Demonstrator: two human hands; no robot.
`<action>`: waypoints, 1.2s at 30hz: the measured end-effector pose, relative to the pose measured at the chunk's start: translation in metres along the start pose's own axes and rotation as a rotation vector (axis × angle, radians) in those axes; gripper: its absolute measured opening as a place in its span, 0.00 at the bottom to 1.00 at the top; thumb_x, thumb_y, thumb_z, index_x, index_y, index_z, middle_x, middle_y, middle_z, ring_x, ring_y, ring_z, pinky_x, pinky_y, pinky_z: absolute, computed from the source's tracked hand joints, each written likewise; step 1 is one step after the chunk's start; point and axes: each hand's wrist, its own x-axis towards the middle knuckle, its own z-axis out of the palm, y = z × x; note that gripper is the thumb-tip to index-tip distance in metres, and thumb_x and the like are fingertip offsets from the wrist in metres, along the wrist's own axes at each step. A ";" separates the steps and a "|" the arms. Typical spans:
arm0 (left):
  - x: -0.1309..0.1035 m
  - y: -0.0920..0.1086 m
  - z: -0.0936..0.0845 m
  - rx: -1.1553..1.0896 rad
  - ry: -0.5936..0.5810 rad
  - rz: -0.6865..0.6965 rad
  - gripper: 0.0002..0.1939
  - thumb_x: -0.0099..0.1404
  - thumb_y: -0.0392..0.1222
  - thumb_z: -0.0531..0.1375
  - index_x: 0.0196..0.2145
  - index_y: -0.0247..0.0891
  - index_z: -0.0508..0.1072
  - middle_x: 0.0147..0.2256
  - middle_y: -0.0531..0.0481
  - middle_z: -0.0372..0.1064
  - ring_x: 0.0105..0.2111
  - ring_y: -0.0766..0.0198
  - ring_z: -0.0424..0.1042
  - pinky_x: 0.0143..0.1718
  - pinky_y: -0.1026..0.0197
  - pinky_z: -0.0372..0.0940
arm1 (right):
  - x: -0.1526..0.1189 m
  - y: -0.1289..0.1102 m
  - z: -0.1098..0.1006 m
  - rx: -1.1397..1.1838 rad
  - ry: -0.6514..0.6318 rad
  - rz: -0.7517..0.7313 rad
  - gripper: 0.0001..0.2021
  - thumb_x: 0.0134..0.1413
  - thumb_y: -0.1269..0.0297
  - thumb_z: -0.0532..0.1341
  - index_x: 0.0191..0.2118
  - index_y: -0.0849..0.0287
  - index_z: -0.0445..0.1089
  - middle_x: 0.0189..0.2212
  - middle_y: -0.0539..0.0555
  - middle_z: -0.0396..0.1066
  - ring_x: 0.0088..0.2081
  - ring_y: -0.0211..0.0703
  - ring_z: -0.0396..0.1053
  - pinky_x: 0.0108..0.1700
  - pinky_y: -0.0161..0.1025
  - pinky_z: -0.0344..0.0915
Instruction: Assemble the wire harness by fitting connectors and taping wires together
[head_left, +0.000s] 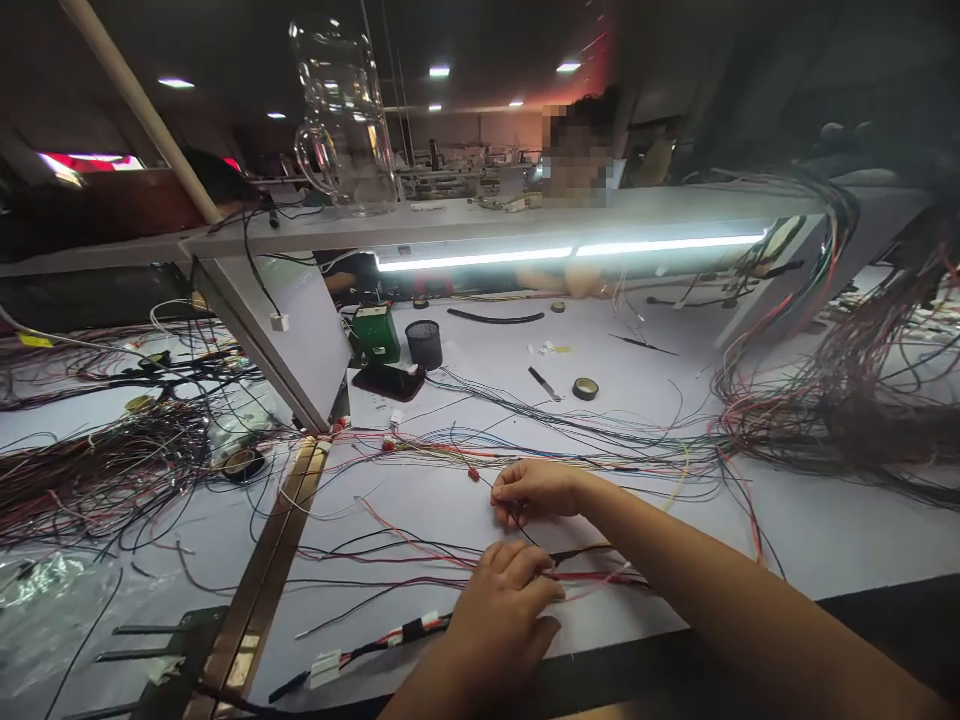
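My right hand (536, 490) pinches a thin black wire that has a small red connector (473, 474) near its upper end. Nearer to me, my left hand (510, 605) lies over a bundle of red and black wires (592, 577), its fingers closed around wire at the bundle's upper side. The black wire runs down from the right fingertips toward the left fingers. Below and left of my left hand lies a taped harness with a white connector (326, 668). Long colored wires (555, 455) stretch across the table just beyond my right hand.
Beyond the wires lie a tape roll (585, 388), a cutter (541, 382), a phone (388, 380), a mesh cup (424, 345) and a green box (376, 333). Wire heaps fill both sides. A lit shelf (480, 228) spans overhead, with a glass jug (345, 120) on top and a person behind.
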 end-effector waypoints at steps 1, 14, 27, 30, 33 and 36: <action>0.000 0.000 0.003 0.021 0.017 -0.020 0.12 0.59 0.39 0.62 0.42 0.45 0.72 0.48 0.48 0.67 0.50 0.54 0.63 0.54 0.49 0.56 | 0.001 0.001 0.007 -0.041 0.058 -0.003 0.12 0.52 0.56 0.62 0.32 0.62 0.67 0.25 0.52 0.72 0.26 0.35 0.68 0.27 0.32 0.61; 0.001 -0.006 -0.003 -0.278 0.131 -0.064 0.11 0.50 0.30 0.61 0.32 0.42 0.77 0.43 0.46 0.68 0.47 0.57 0.64 0.51 0.56 0.60 | -0.025 0.018 0.009 -0.336 0.228 -0.072 0.14 0.50 0.52 0.61 0.29 0.59 0.69 0.22 0.49 0.68 0.23 0.36 0.61 0.25 0.33 0.57; 0.007 -0.032 -0.016 -1.581 0.468 -0.644 0.09 0.52 0.39 0.66 0.30 0.33 0.73 0.31 0.48 0.71 0.33 0.65 0.70 0.44 0.60 0.62 | -0.025 0.048 0.022 -0.286 0.563 -0.292 0.21 0.53 0.42 0.57 0.40 0.57 0.69 0.30 0.53 0.70 0.29 0.41 0.64 0.29 0.36 0.60; 0.004 -0.026 -0.014 -1.441 0.332 -0.574 0.10 0.56 0.42 0.64 0.34 0.32 0.74 0.33 0.46 0.72 0.34 0.65 0.70 0.44 0.59 0.62 | -0.024 0.046 0.024 -0.309 0.573 -0.294 0.20 0.53 0.43 0.57 0.39 0.57 0.70 0.29 0.53 0.70 0.30 0.43 0.65 0.32 0.37 0.61; 0.002 -0.019 -0.017 -1.173 0.160 -0.468 0.15 0.61 0.45 0.60 0.43 0.35 0.74 0.38 0.46 0.72 0.37 0.63 0.70 0.43 0.58 0.64 | -0.023 0.045 0.027 -0.318 0.585 -0.280 0.19 0.53 0.45 0.57 0.38 0.56 0.70 0.27 0.51 0.69 0.28 0.42 0.65 0.31 0.37 0.61; -0.001 -0.012 -0.027 -0.725 0.196 -0.411 0.18 0.61 0.42 0.59 0.50 0.40 0.70 0.43 0.47 0.70 0.39 0.61 0.69 0.44 0.58 0.63 | -0.024 0.044 0.030 -0.318 0.600 -0.264 0.20 0.53 0.44 0.57 0.38 0.56 0.70 0.25 0.50 0.68 0.26 0.41 0.63 0.27 0.36 0.59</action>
